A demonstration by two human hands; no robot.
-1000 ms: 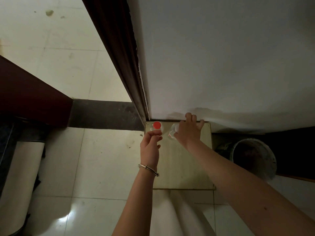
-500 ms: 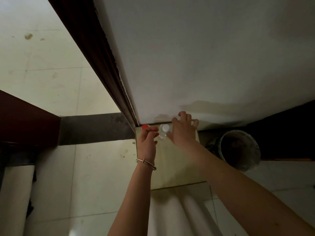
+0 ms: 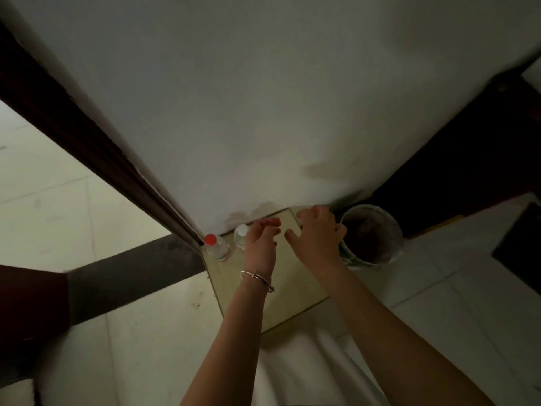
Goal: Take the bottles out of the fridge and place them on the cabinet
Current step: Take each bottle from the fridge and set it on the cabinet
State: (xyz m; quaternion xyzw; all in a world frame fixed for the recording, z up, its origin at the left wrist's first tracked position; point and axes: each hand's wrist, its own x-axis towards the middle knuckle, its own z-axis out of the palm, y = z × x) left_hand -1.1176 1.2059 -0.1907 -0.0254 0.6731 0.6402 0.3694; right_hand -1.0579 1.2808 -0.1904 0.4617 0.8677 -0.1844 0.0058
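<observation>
The left hand [image 3: 261, 244] hangs slack and empty over the pale yellow-green square cabinet top [image 3: 295, 291], a thin silver bangle [image 3: 257, 277] on its wrist. Beside it the right hand [image 3: 317, 237] is spread loose, also holding nothing. Half a second ago both sets of fingers were on the caps; now they have let go. The clear plastic bottle with a red cap [image 3: 216, 248] and the clear bottle with a white cap [image 3: 241, 236] stand upright just left of the left hand, at the cabinet's far corner against the white wall [image 3: 263, 98]. This pair looks delivered, freeing both hands for another fridge trip. Just right of the right hand sits a grubby round bucket [image 3: 390, 230], its inside too dark to read.
</observation>
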